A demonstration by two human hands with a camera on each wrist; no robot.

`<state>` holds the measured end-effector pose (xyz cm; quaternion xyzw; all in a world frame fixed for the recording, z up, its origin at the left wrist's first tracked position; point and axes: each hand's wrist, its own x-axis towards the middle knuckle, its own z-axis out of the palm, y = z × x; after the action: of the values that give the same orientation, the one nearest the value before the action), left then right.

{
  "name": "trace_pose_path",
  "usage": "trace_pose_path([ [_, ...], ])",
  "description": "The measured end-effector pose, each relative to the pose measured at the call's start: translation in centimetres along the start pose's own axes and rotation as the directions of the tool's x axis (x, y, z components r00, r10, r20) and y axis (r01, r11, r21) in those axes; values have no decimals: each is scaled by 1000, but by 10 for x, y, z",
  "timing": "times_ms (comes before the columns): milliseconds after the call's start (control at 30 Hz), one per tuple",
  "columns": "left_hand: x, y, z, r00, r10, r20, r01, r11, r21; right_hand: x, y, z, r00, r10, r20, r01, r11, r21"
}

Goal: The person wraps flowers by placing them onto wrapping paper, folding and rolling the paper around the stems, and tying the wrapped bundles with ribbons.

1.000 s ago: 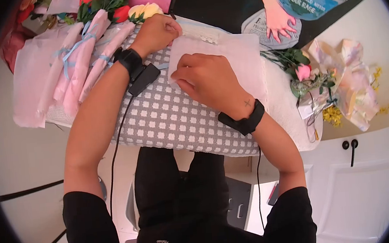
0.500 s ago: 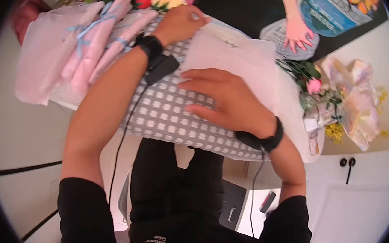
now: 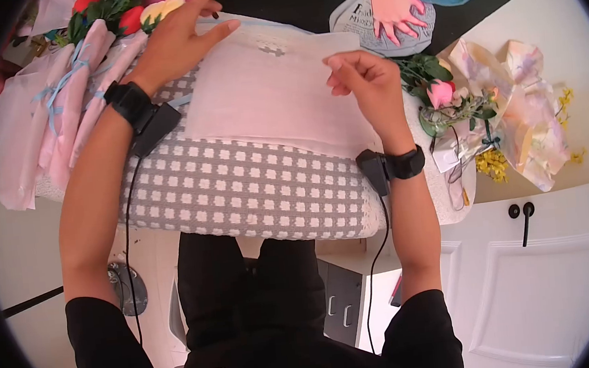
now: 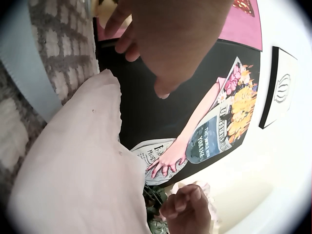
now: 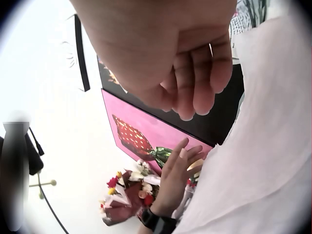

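A pale pink sheet of thin wrapping paper (image 3: 266,95) lies spread over the grey-and-white checked cloth (image 3: 253,187). My left hand (image 3: 177,43) is above the sheet's far left corner, fingers and thumb spread, holding nothing. Over the right part of the sheet my right hand (image 3: 372,82) hovers, its fingers loosely bent; the right wrist view shows nothing between those fingers (image 5: 202,97). A light blue ribbon (image 3: 181,101) shows at the sheet's left edge.
Pink wrapped rolls tied with blue ribbon (image 3: 63,99) lie at the left, with artificial flowers (image 3: 131,19) behind them. Flower stems with a pink rose (image 3: 441,94) and crinkled floral paper (image 3: 539,141) are at the right. A black painted picture (image 3: 279,3) stands behind.
My left hand has left the sheet's far corner and spread its fingers. My right hand let go of the near left edge and moved rightward across the sheet, which now lies flatter.
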<state>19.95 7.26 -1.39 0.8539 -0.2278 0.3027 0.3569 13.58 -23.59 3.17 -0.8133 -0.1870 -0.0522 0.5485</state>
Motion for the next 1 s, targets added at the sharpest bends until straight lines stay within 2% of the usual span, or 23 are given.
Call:
trace_pose_path([
  [67,-1,20,-4,993,106,-56,-105,994,13,4,9,-6,996,10,-84,-3,996,85],
  [100,0,36,-10,994,96,-43,-96,995,7,4,12,-10,996,27,-83,-20,996,89],
  [167,1,57,-25,988,-82,128,102,982,-158,8,14,-14,953,127,-277,-55,966,251],
  [200,0,60,-28,954,-175,243,231,946,-227,8,20,-14,918,167,-359,-53,951,306],
  [233,1,57,-33,953,-177,246,230,951,-206,10,23,-18,873,200,-445,-36,936,351],
  [267,2,54,-32,952,-177,248,220,963,-158,12,27,-25,842,275,-464,-78,913,401],
  [300,0,52,-28,950,-180,256,217,968,-123,12,31,-32,840,279,-466,-83,914,398],
  [333,-3,49,-23,947,-185,264,227,964,-136,14,38,-38,789,371,-490,-120,874,470],
  [367,-4,44,-21,953,-191,236,212,975,-66,15,43,-44,729,459,-508,-146,829,540],
  [400,-3,40,-19,960,-189,206,191,981,7,15,47,-48,727,484,-487,-144,801,581],
  [500,-3,32,-17,966,-179,189,180,984,14,16,53,-55,746,485,-456,-152,791,593],
  [633,-7,22,-13,979,-145,140,159,983,-95,18,56,-64,790,479,-383,-166,769,617],
  [667,-6,25,-14,957,-243,157,260,961,-97,19,54,-64,799,482,-358,-158,744,650],
  [700,-10,22,-17,954,-255,154,270,959,-83,19,51,-64,807,483,-338,-145,718,681],
  [800,-8,17,-13,980,-179,92,187,978,-92,21,52,-67,858,429,-284,-129,713,690],
  [867,-6,13,-11,984,-156,86,164,981,-100,23,57,-72,875,417,-246,-133,695,707],
  [933,-9,6,-9,986,-142,87,150,983,-106,25,60,-72,880,427,-206,-99,592,800],
  [1000,-5,-3,-4,975,-164,152,182,977,-112,25,66,-75,877,415,-242,-66,603,795],
])
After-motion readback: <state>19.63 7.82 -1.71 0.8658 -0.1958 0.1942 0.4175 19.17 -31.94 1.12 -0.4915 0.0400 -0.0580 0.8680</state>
